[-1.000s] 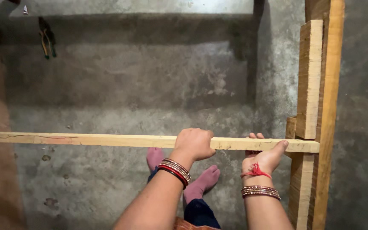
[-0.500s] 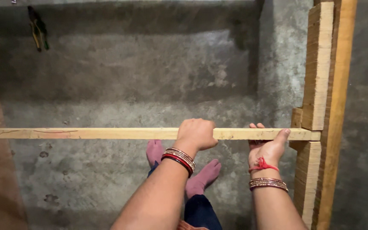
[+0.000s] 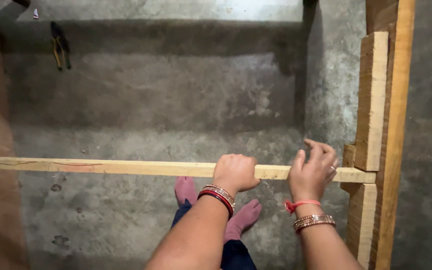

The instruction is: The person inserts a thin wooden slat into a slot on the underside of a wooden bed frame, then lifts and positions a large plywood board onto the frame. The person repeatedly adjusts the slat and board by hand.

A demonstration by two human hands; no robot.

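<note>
Wooden and pale, the long slat lies level above the concrete floor, its right end meeting a gap between blocks on the upright post. The left hand is curled shut around the slat from above, seemingly to steady it. The right hand rests just beside, near the joint, fingers loosely spread and lifted rather than gripping. Bare feet stand below; pliers lie well apart.
</note>
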